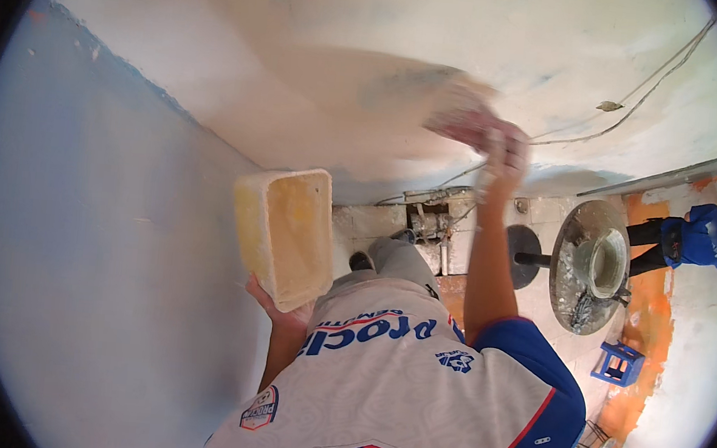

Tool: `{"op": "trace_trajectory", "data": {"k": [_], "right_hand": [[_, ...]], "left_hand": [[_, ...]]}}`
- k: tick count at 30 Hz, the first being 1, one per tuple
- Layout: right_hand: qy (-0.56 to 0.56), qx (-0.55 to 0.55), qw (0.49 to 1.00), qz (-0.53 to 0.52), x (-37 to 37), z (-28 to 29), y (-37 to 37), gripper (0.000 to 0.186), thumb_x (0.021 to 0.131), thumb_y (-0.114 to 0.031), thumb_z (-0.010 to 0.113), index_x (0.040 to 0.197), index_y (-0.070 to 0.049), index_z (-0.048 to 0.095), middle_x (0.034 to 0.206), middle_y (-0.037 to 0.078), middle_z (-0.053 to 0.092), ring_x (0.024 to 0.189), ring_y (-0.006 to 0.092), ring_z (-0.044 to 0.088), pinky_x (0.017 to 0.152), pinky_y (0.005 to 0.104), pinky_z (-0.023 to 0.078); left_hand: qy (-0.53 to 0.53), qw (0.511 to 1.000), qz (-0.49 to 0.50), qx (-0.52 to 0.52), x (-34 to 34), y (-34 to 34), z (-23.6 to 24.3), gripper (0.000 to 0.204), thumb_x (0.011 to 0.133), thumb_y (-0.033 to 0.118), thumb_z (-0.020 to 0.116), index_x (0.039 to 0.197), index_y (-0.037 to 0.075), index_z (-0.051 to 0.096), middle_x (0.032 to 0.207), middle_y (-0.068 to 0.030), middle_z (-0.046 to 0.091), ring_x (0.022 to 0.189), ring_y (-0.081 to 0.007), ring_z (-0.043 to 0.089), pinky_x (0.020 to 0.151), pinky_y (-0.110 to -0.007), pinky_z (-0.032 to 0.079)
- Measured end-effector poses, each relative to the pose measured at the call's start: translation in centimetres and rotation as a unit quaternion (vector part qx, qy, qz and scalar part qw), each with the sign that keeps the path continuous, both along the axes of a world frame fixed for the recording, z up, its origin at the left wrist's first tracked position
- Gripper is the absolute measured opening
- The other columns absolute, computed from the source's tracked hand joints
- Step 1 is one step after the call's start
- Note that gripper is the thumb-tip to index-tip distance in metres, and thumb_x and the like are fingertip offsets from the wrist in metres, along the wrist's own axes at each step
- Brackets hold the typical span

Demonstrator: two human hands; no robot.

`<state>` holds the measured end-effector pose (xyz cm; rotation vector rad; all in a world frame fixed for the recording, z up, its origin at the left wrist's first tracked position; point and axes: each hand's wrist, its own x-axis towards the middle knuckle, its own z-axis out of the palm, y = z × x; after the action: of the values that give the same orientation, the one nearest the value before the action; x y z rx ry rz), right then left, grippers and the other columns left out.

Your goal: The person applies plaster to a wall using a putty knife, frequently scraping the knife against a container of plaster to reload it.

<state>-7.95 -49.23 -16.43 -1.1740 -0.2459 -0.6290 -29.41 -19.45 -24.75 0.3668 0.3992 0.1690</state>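
Observation:
My left hand (271,300) grips the lower end of a cream plastic tub (253,225), holding it tilted with its opening to the right. Pale residue coats the inside of the tub. My right hand (508,156), dusted white, is raised at the plastered wall (308,15) and closed around a flat reddish tool (465,124). Motion blurs the tool, so its exact kind is hard to make out. Near its far edge the wall shows a darker, damp-looking patch (379,85).
A bluish wall (95,218) stands close on my left. Loose cables (661,84) hang along the plastered wall. On the right are a round pedestal table (566,315) bearing a bowl (617,285), a blue stool (619,364) and another person in blue (702,240).

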Motion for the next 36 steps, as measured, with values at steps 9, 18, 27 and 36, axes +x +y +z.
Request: {"op": "trace_trajectory", "data": {"k": [9,18,27,36], "right_hand": [[0.072,-0.058,0.984,-0.151,2.3,-2.4,-4.8,0.014,0.098,0.0,0.066,0.111,0.002,0.063,0.095,0.011,0.071,0.083,0.0155,0.068,0.07,0.0287,0.056],[0.089,-0.184,0.976,-0.071,2.4,-0.8,4.3,0.012,0.094,-0.003,0.072,0.104,0.0,0.066,0.092,0.007,0.07,0.083,0.0105,0.065,0.073,0.0238,0.051],[0.071,-0.173,0.98,-0.065,-2.8,0.2,0.7,0.011,0.094,-0.005,0.072,0.102,0.001,0.067,0.089,0.008,0.071,0.078,0.0123,0.066,0.07,0.0251,0.052],[0.094,-0.175,0.959,-0.203,2.4,-1.9,-3.1,0.019,0.097,-0.014,0.07,0.107,0.002,0.068,0.096,0.008,0.069,0.082,0.0142,0.064,0.074,0.0295,0.053]], "left_hand": [[0.026,0.999,0.02,0.026,0.1,-0.5,1.0,0.067,0.097,0.062,0.045,0.147,0.017,0.049,0.141,-0.0035,0.059,0.126,-0.0252,0.06,0.096,-0.048,0.057],[-0.072,0.996,-0.05,-0.023,-0.5,0.3,-0.6,0.059,0.099,0.059,0.044,0.142,0.02,0.054,0.133,0.0002,0.063,0.121,-0.0213,0.062,0.101,-0.042,0.054],[0.012,1.0,0.01,0.006,-1.1,-0.3,0.4,0.063,0.098,0.063,0.044,0.143,0.019,0.053,0.139,-0.0021,0.06,0.124,-0.0216,0.061,0.1,-0.043,0.055],[0.029,0.999,0.018,-0.014,0.0,-0.4,1.5,0.068,0.097,0.064,0.045,0.145,0.016,0.052,0.14,-0.0038,0.06,0.126,-0.0234,0.06,0.102,-0.045,0.054]]}}
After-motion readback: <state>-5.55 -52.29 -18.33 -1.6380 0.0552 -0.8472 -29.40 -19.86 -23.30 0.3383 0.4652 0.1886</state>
